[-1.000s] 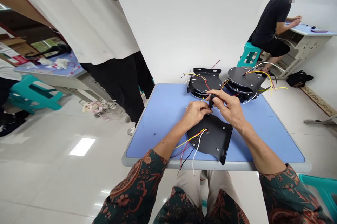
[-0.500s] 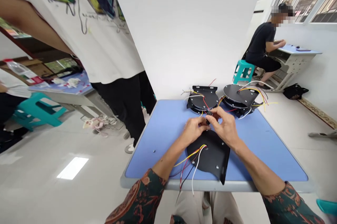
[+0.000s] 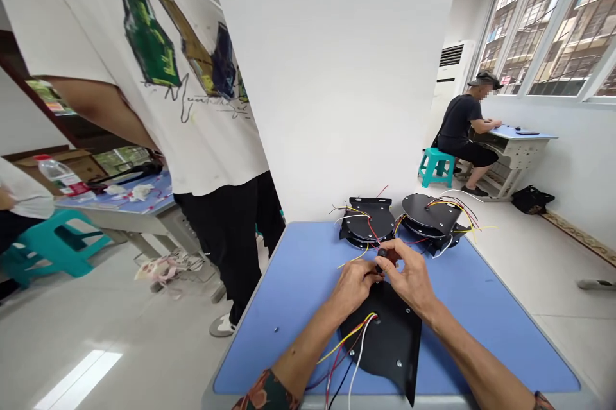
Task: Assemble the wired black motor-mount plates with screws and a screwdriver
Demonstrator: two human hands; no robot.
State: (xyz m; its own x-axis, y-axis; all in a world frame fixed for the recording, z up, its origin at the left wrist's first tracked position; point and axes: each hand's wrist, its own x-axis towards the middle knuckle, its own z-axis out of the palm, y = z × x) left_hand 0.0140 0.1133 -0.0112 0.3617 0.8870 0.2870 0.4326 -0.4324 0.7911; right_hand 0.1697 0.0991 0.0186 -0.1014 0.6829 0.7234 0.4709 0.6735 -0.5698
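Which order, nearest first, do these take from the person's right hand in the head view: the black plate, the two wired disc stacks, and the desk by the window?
From the right hand:
1. Black plate: directly below the hand, near edge of the table.
2. Wired disc stacks, left and right: far edge of the table, too close to call.
3. Desk by the window: beyond the table, to the right.

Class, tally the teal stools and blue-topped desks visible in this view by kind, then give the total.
Teal stools: 2
Blue-topped desks: 3
Total: 5
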